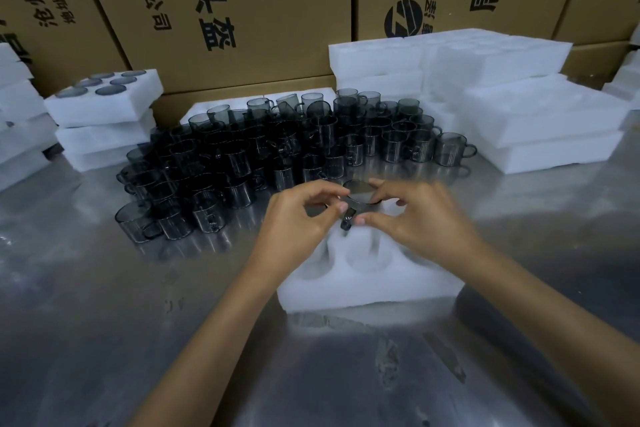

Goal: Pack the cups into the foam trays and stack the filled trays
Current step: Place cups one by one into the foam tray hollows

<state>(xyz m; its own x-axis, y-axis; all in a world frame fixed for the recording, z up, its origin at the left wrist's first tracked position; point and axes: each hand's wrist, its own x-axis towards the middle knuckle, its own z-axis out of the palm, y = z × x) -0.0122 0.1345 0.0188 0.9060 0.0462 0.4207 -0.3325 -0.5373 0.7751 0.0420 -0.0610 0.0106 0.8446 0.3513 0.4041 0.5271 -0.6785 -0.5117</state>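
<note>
Across the back, printed cardboard cartons [242, 10] wall off the steel surface [104, 322]. Stacks of empty foam trays [519, 107] sit far right; filled trays [104, 104] stacked far left, dark cup rims showing in the top one. Mid-surface, a big crowd of smoked-glass cups [259, 152], packed close, many touching. Nearest, one foam tray [363, 288] with round wells, the visible ones empty. Over its far edge, one cup [358, 199] is held between both hands, handle pointing toward the person. Left hand [298, 218] pinches it at the rim and near the handle; right hand [419, 215] grips the opposite wall, fingers curled round it. Judgement: cup is light, rigid, slick and breakable; best held by the wall or handle, lowered straight into a well. Foam is soft and light, likely to slide on steel, so steady it.
</note>
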